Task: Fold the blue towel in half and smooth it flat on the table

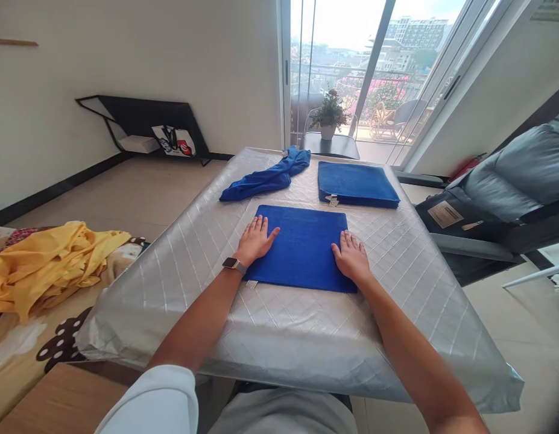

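Note:
A blue cloth (pixel 301 253) lies flat and smooth on the table in front of me, with a small white tag at its near left corner. My left hand (pixel 256 239) rests flat on its left edge, fingers stretched out. On the opposite edge lies my right hand (pixel 351 256), palm down with the fingers extended. Neither hand grips anything. Beyond the right hand sits a neat stack of blue cloths (pixel 358 182) with white tags at its front. A crumpled blue cloth (pixel 268 176) lies at the far left of the table.
The table wears a silver quilted cover (pixel 198 265). To the right stands a dark armchair (pixel 469 235) close to the table edge. A yellow cloth (pixel 57 259) is heaped on a bed at left. A potted plant (pixel 328 117) stands on a chair beyond the table.

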Available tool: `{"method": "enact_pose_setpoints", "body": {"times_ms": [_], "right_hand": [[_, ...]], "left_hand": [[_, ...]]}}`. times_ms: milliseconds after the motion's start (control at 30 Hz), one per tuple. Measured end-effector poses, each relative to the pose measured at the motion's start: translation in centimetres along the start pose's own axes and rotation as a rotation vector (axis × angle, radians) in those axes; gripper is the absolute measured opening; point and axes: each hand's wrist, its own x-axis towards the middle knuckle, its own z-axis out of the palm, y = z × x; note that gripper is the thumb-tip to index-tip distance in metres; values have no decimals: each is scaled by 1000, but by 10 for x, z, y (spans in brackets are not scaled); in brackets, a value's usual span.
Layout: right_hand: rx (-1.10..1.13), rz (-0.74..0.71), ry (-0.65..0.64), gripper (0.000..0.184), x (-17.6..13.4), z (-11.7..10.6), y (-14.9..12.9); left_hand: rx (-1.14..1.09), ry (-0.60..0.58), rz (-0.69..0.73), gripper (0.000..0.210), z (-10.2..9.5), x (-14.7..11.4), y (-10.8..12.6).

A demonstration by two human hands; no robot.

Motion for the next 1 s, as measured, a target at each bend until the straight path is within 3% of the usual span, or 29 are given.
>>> {"method": "enact_pose_setpoints", "body": {"times_ms": [300, 500, 667, 867, 1000], "right_hand": [[-17, 29, -109, 70, 6, -19, 1], [-5, 12, -17, 66, 53, -35, -1], [17, -8, 46, 68, 83, -21, -1], [36, -14, 88, 68, 86, -5, 7], [55, -18, 97, 68, 87, -5, 6]], "left_hand": [[-46, 17, -38, 92, -1, 7, -13], [-26, 12, -26, 93, -1, 8, -19], [9, 28, -22, 93, 0, 7, -22], [11, 71, -28, 89, -7, 9, -24], [-79, 80, 184, 78, -11, 1, -2]]}}
